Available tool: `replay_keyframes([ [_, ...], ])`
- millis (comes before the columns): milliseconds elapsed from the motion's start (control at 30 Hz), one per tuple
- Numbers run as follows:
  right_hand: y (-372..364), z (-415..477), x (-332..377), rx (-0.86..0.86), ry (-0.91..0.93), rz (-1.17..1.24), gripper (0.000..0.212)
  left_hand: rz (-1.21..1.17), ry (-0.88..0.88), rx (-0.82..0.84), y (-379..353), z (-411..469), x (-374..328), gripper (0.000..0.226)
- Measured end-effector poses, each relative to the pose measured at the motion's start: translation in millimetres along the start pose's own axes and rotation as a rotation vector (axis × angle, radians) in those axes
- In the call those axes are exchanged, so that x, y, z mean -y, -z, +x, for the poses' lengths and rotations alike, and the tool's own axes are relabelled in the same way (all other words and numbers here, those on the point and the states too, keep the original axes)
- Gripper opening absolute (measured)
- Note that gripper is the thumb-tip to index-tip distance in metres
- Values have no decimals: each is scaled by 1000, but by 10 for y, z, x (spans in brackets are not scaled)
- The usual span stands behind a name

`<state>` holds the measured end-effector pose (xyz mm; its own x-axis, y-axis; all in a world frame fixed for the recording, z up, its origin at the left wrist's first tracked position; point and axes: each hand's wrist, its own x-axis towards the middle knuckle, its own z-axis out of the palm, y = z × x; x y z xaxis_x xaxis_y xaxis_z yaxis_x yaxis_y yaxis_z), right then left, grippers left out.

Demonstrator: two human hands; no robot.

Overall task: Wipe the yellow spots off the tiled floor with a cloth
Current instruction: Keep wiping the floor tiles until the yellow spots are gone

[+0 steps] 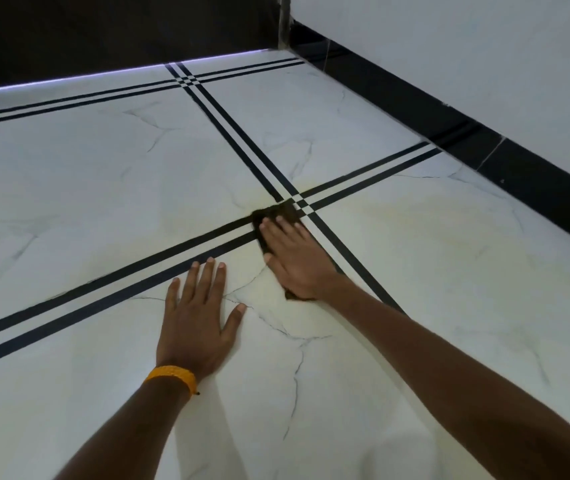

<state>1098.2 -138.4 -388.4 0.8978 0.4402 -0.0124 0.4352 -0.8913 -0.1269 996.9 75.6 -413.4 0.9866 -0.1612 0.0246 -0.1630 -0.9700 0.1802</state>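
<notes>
While right hand [294,261] presses flat, fingers straight, on dark cloth [273,211], left hand [195,320] lies spread on floor [103,168], holding nothing. Cloth soft, light, likely bunches: press with whole palm. Faint yellow film [262,271] between hands.

I see the right hand [294,259] pressing flat on a dark cloth [274,211] at the crossing of black stripes [306,204] on the white tiled floor [103,174]. The left hand [196,320], with an orange wristband [172,375], lies spread on the tile just beside it. Faint yellow smears [259,275] tint the tiles around the cloth.
</notes>
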Motion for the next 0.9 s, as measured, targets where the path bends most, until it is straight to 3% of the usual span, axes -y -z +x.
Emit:
replay_keyframes([
  [67, -47, -254, -23, 27, 137, 27, 62, 1, 1, -4, -1, 8, 4, 79],
  [100, -27, -397, -212, 22, 114, 55, 63, 2, -9, -1, 3, 7, -8, 80],
  [133, 30, -515, -448, -11, 22, 80, 64, 0, -14, -6, 3, 6, -10, 80],
  [300, 238, -1329, -1950, -194, -779, 40, 82, -11, -17, -13, -8, 57, -69, 81],
  [400, 206, -1431, -1965, -146, -1004, 25, 79, -8, -20, -11, -24, 67, -93, 80],
  [467, 138, -1134, -1484, -183, -909, 11, 77, 5, -10, -15, -21, 44, -61, 80],
  [600, -172, -785, 43, -90, -278, -21, 73, 15, 8, -15, 29, 36, 5, 81],
  [700, -247, -1229, 531, -88, -26, 63, 61, 11, -8, -9, 14, 43, -52, 82],
  [767, -280, -1574, 283, -94, -55, 59, 62, 14, -8, -6, 4, 50, -52, 81],
  [833, -284, -1776, 52, -121, -284, 39, 65, 15, 17, -20, 32, 92, -36, 78],
  [900, -317, -1887, 274, -118, -455, 30, 70, 45, 46, -19, 58, 65, -86, 70],
])
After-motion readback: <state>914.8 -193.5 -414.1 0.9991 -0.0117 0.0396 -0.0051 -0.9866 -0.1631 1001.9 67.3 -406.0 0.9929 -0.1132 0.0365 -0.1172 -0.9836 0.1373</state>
